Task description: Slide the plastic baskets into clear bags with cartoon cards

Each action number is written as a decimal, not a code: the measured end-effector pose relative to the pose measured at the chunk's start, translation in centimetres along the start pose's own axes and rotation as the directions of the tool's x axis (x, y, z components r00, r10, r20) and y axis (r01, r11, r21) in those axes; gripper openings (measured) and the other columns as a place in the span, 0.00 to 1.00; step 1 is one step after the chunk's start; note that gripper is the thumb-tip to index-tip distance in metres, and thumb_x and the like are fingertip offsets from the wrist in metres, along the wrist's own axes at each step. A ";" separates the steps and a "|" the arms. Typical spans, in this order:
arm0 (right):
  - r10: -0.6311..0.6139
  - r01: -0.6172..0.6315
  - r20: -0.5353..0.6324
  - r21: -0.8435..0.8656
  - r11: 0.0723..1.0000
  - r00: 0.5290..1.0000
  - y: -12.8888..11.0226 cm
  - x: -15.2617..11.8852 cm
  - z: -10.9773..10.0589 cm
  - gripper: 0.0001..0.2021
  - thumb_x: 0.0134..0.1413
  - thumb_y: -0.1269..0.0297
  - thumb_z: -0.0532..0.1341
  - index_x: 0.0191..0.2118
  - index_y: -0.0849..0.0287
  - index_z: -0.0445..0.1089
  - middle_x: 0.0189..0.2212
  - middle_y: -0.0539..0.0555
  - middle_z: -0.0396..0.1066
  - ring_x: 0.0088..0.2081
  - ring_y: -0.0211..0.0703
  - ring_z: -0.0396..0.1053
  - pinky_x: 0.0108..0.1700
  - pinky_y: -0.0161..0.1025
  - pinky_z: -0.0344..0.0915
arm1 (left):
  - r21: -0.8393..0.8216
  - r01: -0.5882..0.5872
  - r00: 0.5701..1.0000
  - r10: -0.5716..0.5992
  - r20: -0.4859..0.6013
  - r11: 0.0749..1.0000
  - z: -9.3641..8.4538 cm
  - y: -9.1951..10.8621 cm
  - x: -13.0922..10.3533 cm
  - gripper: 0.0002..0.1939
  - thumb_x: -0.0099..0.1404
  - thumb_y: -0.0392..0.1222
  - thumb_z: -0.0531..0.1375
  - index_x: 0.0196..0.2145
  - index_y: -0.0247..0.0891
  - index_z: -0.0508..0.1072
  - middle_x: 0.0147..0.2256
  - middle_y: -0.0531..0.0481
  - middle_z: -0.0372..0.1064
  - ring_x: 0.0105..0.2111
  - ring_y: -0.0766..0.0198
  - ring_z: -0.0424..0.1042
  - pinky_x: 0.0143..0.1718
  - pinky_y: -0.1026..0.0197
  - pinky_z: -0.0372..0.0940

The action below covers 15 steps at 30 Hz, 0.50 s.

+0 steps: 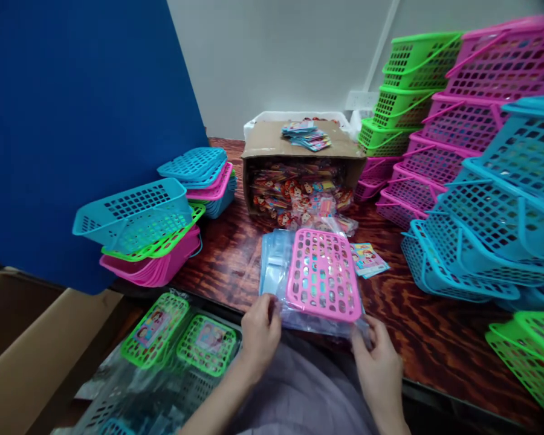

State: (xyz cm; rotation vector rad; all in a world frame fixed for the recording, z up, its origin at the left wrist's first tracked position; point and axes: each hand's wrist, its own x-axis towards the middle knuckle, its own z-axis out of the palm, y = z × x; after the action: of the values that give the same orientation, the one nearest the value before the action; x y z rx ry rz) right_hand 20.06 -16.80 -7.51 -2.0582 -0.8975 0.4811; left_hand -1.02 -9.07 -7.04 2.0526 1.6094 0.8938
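Observation:
A pink basket point(324, 275) lies with its perforated face up inside a clear plastic bag point(299, 319) at the table's front edge. My left hand point(262, 329) pinches the bag's near left corner. At the near right corner, my right hand point(377, 356) has its fingers closed on the same bag. Bluish clear bags point(272, 260) lie in a stack under and left of the basket. Printed cards point(368, 260) rest on the table just right of it.
An open cardboard box point(259, 142) of small packets stands behind, with cards point(307, 135) on top. Stacked blue baskets point(494, 211), pink baskets point(457, 124) and green baskets point(408, 106) rise at right. More baskets point(154, 260) sit left. Bagged green baskets point(156, 329) lie below the table's front edge.

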 end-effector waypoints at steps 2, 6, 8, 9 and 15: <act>0.043 -0.046 0.076 0.036 0.998 0.996 0.6 -0.1 0.5 0.22 0.52 0.41 0.58 0.40 0.55 0.70 0.25 0.55 0.74 0.27 0.53 0.71 0.32 0.43 0.63 | 0.020 0.041 0.999 -0.042 0.009 0.999 0.4 0.2 0.1 0.08 0.69 0.39 0.54 0.44 0.39 0.69 0.41 0.44 0.75 0.41 0.56 0.75 0.40 0.59 0.64; 0.054 -0.069 0.197 0.070 0.995 0.979 0.9 -0.1 1.1 0.19 0.51 0.42 0.58 0.25 0.53 0.70 0.17 0.54 0.69 0.20 0.50 0.67 0.25 0.41 0.60 | 0.063 0.106 0.989 -0.112 0.096 0.992 1.1 0.7 0.5 0.12 0.67 0.36 0.53 0.48 0.39 0.69 0.37 0.46 0.77 0.38 0.54 0.77 0.37 0.59 0.62; 0.053 -0.074 0.209 0.094 0.993 0.977 0.3 0.1 1.0 0.20 0.52 0.44 0.57 0.21 0.54 0.69 0.15 0.53 0.68 0.19 0.48 0.66 0.25 0.41 0.59 | 0.064 0.108 0.984 -0.116 0.135 0.992 1.0 1.1 0.7 0.12 0.66 0.35 0.52 0.45 0.40 0.70 0.32 0.48 0.76 0.33 0.55 0.76 0.33 0.60 0.60; 0.050 -0.074 0.211 0.108 0.991 0.976 -0.1 0.2 0.9 0.20 0.52 0.44 0.57 0.21 0.54 0.68 0.15 0.53 0.68 0.19 0.47 0.66 0.25 0.41 0.60 | 0.061 0.107 0.982 -0.116 0.149 0.992 0.9 1.3 0.9 0.12 0.65 0.34 0.52 0.44 0.40 0.70 0.30 0.49 0.75 0.31 0.55 0.76 0.32 0.61 0.59; 0.065 -0.100 0.200 0.173 0.980 0.978 -1.4 0.6 0.0 0.19 0.55 0.48 0.56 0.22 0.56 0.67 0.15 0.50 0.67 0.17 0.42 0.63 0.23 0.37 0.58 | -0.003 0.112 0.980 -0.110 0.167 0.994 -0.7 1.9 1.7 0.15 0.66 0.38 0.51 0.48 0.40 0.71 0.27 0.52 0.72 0.29 0.58 0.74 0.31 0.62 0.59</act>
State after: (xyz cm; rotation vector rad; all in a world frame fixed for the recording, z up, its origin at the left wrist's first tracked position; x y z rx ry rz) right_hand 19.85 -15.80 -6.36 -1.9099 -0.8482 0.7912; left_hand 0.06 -8.03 -4.87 1.9515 1.6057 0.6731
